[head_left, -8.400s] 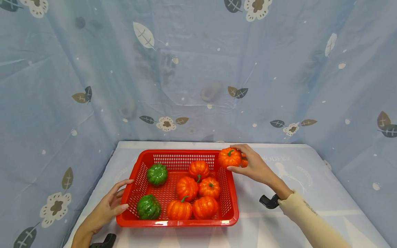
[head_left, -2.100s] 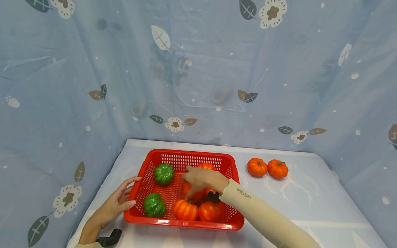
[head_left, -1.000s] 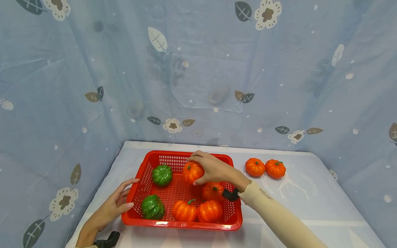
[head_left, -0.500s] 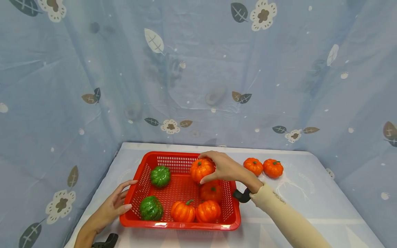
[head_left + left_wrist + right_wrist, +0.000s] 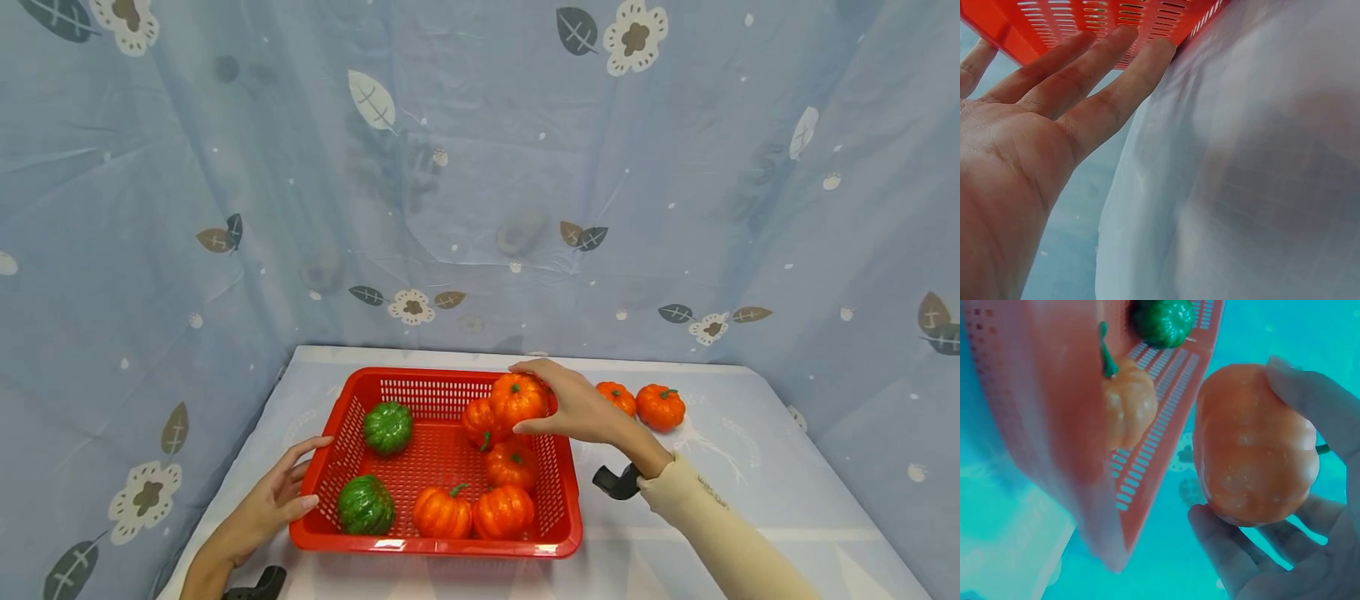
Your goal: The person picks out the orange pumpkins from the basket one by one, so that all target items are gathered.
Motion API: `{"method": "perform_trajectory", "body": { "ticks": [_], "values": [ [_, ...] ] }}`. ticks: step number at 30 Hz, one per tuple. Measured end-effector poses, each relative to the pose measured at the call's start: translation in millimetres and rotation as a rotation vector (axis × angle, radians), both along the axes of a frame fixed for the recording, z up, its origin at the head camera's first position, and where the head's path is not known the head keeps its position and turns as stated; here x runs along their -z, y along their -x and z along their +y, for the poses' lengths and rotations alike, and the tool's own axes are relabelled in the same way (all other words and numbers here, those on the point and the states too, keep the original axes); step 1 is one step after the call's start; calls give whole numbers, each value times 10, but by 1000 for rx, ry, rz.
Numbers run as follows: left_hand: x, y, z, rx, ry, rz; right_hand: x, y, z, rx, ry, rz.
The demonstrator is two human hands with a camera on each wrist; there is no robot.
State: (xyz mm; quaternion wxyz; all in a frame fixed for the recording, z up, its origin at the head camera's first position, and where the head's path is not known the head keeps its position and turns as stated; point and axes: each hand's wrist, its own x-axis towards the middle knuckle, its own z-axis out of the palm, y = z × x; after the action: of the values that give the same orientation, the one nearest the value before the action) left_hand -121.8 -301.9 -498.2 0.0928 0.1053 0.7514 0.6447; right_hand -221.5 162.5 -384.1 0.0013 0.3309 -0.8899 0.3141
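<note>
My left grip lies spread against the left side of the red basket, which holds two green pumpkins and, right of them, four orange pumpkins. Over the basket's back right corner, my right grip pinches a lifted pumpkin; I judge this the taking-out step, the next move calling for carrying it clear of the basket. Two loose pumpkins sit on the pale surface, right of the basket. Flowered blue cloth hangs behind it.

Right of the red basket, the right hand partly hides one orange pumpkin; sleeve lettering is illegibly small.
</note>
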Motion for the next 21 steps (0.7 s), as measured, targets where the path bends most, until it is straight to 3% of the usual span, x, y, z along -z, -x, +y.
{"method": "perform_trajectory", "body": {
  "ticks": [11, 21],
  "values": [
    [3, 0, 2, 0, -8, -8, 96, -76, 328, 51, 110, -39],
    [7, 4, -11, 25, -11, 14, 129, -102, 590, 171, 120, -26]
  ]
}}
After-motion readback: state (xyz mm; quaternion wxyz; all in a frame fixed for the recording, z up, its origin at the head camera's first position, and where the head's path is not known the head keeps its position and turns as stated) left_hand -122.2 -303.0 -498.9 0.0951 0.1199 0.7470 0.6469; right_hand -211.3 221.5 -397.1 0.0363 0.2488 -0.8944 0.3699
